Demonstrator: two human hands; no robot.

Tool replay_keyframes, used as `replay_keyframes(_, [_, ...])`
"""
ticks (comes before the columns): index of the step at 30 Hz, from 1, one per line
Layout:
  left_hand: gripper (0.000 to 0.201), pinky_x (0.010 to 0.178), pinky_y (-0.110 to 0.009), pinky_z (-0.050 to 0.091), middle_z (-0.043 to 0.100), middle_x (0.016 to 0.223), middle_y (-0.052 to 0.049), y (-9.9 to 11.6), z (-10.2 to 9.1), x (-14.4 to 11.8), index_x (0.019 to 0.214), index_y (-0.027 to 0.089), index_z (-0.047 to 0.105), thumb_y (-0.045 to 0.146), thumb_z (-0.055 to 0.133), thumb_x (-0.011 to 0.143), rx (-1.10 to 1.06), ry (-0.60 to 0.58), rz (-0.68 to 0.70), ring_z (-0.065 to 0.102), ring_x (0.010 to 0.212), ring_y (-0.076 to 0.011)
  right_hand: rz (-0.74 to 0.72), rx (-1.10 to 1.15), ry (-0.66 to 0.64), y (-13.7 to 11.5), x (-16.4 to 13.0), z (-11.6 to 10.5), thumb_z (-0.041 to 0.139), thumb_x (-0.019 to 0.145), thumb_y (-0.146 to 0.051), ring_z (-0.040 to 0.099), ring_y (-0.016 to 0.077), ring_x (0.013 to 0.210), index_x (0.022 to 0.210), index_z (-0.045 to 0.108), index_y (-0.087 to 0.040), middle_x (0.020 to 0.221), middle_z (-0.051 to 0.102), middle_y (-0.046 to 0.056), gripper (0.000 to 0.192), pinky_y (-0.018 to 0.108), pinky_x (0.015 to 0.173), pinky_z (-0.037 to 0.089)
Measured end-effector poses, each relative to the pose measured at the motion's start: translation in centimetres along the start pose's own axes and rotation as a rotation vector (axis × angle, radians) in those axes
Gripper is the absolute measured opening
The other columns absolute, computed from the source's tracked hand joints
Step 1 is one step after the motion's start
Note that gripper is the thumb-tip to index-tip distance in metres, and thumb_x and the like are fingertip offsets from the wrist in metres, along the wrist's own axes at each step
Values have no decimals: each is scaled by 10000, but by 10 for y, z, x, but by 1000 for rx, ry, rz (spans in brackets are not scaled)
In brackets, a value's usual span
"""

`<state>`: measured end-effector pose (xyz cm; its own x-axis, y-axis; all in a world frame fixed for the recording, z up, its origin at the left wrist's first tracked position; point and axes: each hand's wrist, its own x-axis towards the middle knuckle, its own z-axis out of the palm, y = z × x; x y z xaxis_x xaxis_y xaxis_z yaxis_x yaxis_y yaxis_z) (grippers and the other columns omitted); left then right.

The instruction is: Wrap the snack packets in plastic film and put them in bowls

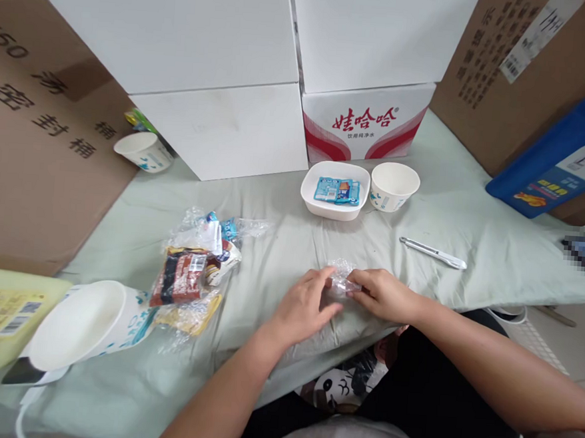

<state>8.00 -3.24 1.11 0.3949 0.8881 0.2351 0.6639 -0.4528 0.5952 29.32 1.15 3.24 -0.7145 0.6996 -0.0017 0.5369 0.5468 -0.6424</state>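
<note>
Both my hands rest near the front edge of the pale green cloth-covered table (473,218). My left hand (304,306) and my right hand (385,294) pinch a small crumpled piece of clear plastic wrap (339,279) between their fingertips. To the left lies a pile of snack packets in clear bags (193,272). Behind the hands stands a white rectangular dish (333,205) holding blue sachets (337,190), with a white paper bowl (394,185) beside it.
A white utility knife (433,253) lies right of the hands. A stack of paper bowls (82,324) lies on its side at the front left. Another bowl (142,150) sits at the back left. White cartons (229,128), brown cardboard boxes (37,148) and a blue jug (562,158) ring the table.
</note>
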Motion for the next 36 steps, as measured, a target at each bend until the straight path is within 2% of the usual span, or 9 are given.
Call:
replay_keyframes(6, [471,871,-365,517,696,867,-14,-3,13,7,1337,180,373,141,513,889,-129,102,-188,658,889,-174,255,-68,221,6,12,8,546,913,-332,621,183,680,1136,537,-178,749,654,15,271,281,637,416])
replay_keyframes(11, [343,840,-344,527,651,875,-23,-2,18,9,1205,183,509,107,523,871,3,166,-113,632,887,-177,105,-366,344,16,20,19,578,904,-342,583,242,868,1059,594,-152,950,628,113,246,338,729,446])
replay_keyframes(16, [157,822,-392,530,574,1077,-107,2,21,7,996,166,636,140,567,857,297,200,-105,578,944,-232,-125,-498,293,19,21,24,454,964,-242,521,251,942,1042,659,-188,1016,621,116,225,387,838,437])
replay_keyframes(22, [232,837,-430,513,584,1044,-99,6,19,8,1083,170,630,143,556,865,350,155,-97,525,938,-244,75,-508,369,17,14,9,485,936,-248,515,322,1065,1102,673,-161,1154,602,173,264,489,890,446])
replay_keyframes(24, [231,839,-433,510,584,1036,-98,5,19,8,1085,171,629,148,550,869,352,154,-89,519,936,-244,30,-474,412,14,11,4,527,919,-294,494,335,1136,1161,644,-152,1227,578,185,304,513,938,436])
replay_keyframes(28, [212,836,-429,518,593,1025,-92,0,20,7,1063,171,615,149,563,860,293,193,-90,531,941,-246,-258,-367,205,6,8,8,545,912,-285,509,273,1165,1180,626,-193,1246,603,131,295,461,957,454])
replay_keyframes(31, [246,868,-412,521,599,1041,-90,-4,20,7,1067,158,584,119,591,825,167,281,-115,554,981,-235,-274,-336,129,8,10,5,449,927,-147,586,221,965,1033,669,-176,1015,683,105,246,376,826,509])
replay_keyframes(33, [249,862,-405,524,605,1020,-82,-5,19,7,1053,161,579,110,598,809,121,299,-133,565,980,-229,-239,-324,237,16,15,-12,432,927,-139,602,209,908,994,671,-178,947,689,99,251,347,790,517])
replay_keyframes(36, [179,848,-410,523,610,980,-67,-1,17,7,973,178,603,126,610,802,134,241,-141,562,963,-229,-125,-395,613,33,27,-61,441,939,-220,608,220,971,980,672,-191,996,682,116,236,365,870,498])
